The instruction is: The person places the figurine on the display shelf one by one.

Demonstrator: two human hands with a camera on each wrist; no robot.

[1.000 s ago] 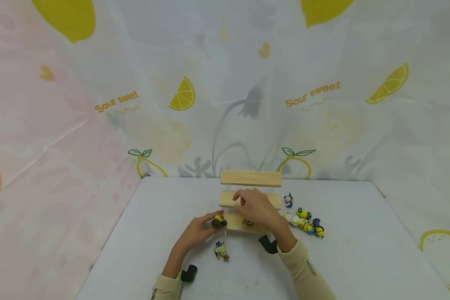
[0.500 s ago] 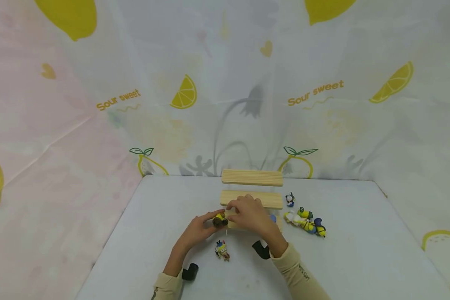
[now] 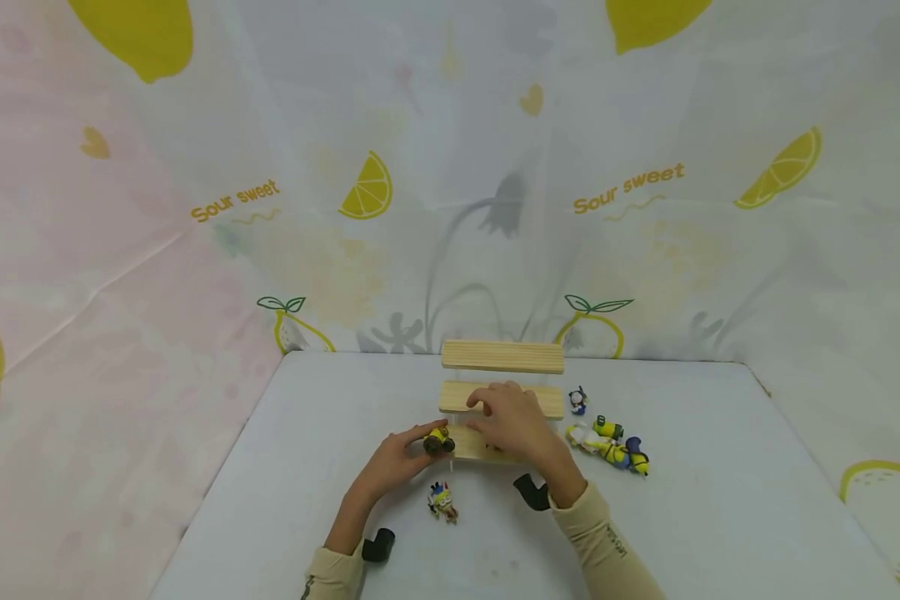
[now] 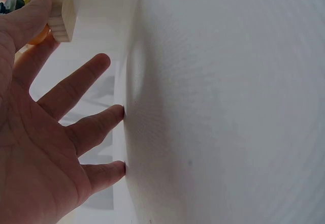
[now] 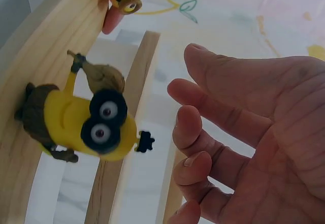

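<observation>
In the head view, my left hand (image 3: 393, 467) pinches a small yellow-and-brown minion figure (image 3: 439, 440) between thumb and forefinger at the left end of the lowest wooden shelf board (image 3: 468, 442). Its other fingers spread out, two fingertips on the white tabletop (image 4: 228, 107) in the left wrist view. Another minion figure (image 5: 73, 115), with goggles and a brown skirt, stands on the board in the right wrist view. Close above it, my right hand (image 3: 513, 421) holds nothing, its fingers loosely bent.
Two more boards rise behind: a middle one (image 3: 453, 396) and a top one (image 3: 502, 356). One figure (image 3: 442, 502) lies in front of the shelf. Several yellow figures (image 3: 613, 452) lie to the right, near a small white-and-blue figure (image 3: 577, 401). Lemon-print cloth (image 3: 450, 167) hangs behind.
My right hand swings left toward the pinched figure, then comes back right over the standing one. My left hand and the figure in it stay in place.
</observation>
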